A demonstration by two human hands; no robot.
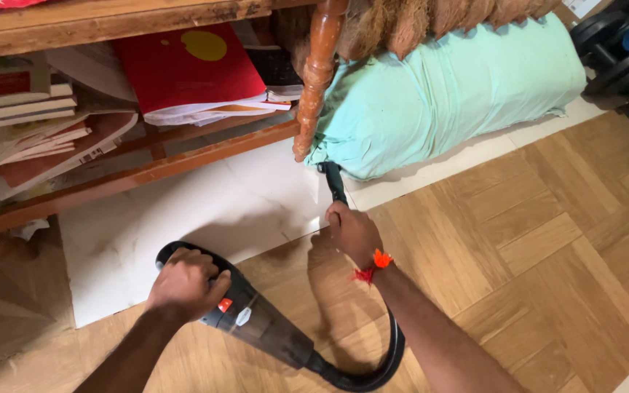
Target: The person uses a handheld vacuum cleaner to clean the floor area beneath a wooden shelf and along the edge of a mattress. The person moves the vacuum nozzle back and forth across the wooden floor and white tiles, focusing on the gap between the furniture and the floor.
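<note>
Black handheld vacuum (256,320) gripped by left hand (183,284), right hand (353,233) closed around hose nozzle (334,182), red folder (187,69) on shelf

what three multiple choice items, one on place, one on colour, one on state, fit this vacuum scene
1. Where is the hose nozzle pointed?
A. at the foot of the green bundle, by the turned wooden leg
B. up on the book shelf
C. at the dumbbells

2. What colour is the thread on the right wrist?
A. blue
B. red-orange
C. white

3. How is the handheld vacuum held?
A. lying unheld on the floor
B. right hand alone
C. left hand on its handle, right hand on the hose

Answers: 1 A, the nozzle tip meets the bundle's lower edge; 2 B, the thread is red-orange; 3 C, each hand is closed around its part.
</note>
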